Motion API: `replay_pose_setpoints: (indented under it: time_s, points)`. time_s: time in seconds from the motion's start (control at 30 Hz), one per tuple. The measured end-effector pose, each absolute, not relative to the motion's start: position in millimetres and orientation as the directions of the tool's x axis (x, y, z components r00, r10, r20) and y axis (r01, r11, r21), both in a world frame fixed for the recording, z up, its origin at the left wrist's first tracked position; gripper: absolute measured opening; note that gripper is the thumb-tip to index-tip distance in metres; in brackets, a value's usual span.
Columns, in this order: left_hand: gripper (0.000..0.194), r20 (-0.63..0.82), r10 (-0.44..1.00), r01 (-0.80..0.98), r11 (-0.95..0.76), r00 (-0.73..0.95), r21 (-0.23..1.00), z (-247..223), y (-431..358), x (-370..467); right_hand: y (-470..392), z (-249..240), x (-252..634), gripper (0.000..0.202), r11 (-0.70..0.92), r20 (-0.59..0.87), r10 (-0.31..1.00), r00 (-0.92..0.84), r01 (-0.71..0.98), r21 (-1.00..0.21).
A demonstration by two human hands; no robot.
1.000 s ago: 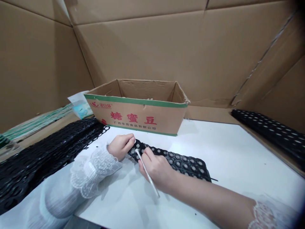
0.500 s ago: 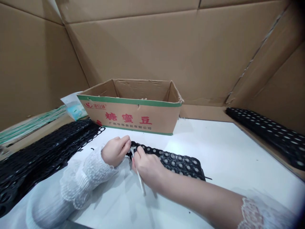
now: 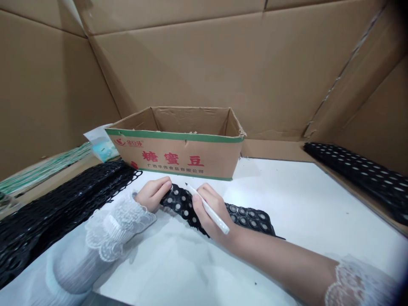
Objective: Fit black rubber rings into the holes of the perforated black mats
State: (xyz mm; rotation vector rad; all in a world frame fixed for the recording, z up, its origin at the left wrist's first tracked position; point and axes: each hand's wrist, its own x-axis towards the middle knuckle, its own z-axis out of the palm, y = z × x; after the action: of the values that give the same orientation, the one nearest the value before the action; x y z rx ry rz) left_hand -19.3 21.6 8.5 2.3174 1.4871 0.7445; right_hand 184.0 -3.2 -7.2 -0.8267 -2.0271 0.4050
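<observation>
A black perforated strip point(image 3: 178, 205) with rows of round holes lies across the white table, its left end raised a little. My left hand point(image 3: 153, 193) is closed on that left end, pinching it between thumb and fingers. In my right hand point(image 3: 214, 204) is a slim white pen-shaped tool point(image 3: 216, 219), gripped like a pencil. Its dark tip points up and left, just above the strip's far edge near my left hand; I cannot tell whether it touches. The right hand covers the middle of the strip.
An open cardboard box point(image 3: 174, 155) with red lettering stands behind the strip. Black perforated pieces point(image 3: 60, 202) are piled at left, beside green and white strings point(image 3: 47, 168) and a pale packet point(image 3: 103, 148). Another black perforated piece point(image 3: 360, 178) lies at right. Cardboard walls point(image 3: 204, 76) enclose the table point(image 3: 178, 272).
My right hand has moved right and away from my left hand. The white tool has swung from pointing its long end toward me to lying across the hand, its dark tip now showing.
</observation>
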Motion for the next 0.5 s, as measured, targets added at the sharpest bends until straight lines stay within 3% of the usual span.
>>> replay_pose_setpoints:
  time_s: [0.13, 0.27, 0.4, 0.5]
  points:
    - [0.033, 0.185, 0.938, 0.557, -0.326, 0.294, 0.764, 5.3, 17.5, -12.8, -2.4, -9.2, 182.2, 0.023, 0.713, 0.577, 0.699, -0.423, 0.345, -0.611]
    - [0.031, 0.022, 0.961, 0.301, -0.108, 0.275, 0.947, 0.5, 19.3, -10.6, -1.6, -12.4, 182.4, 0.023, 0.715, 0.573, 0.688, -0.445, 0.282, -0.640]
    - [0.032, -0.119, 0.935, 0.052, 0.108, 0.333, 0.993, -3.3, 23.4, -11.7, -1.5, -11.5, 183.5, 0.026, 0.702, 0.573, 0.700, -0.425, 0.264, -0.662]
    - [0.030, -0.147, 0.900, -0.037, 0.178, 0.410, 0.983, -2.2, 23.8, -12.3, -2.5, -9.9, 183.9, 0.027, 0.678, 0.562, 0.726, -0.396, 0.275, -0.682]
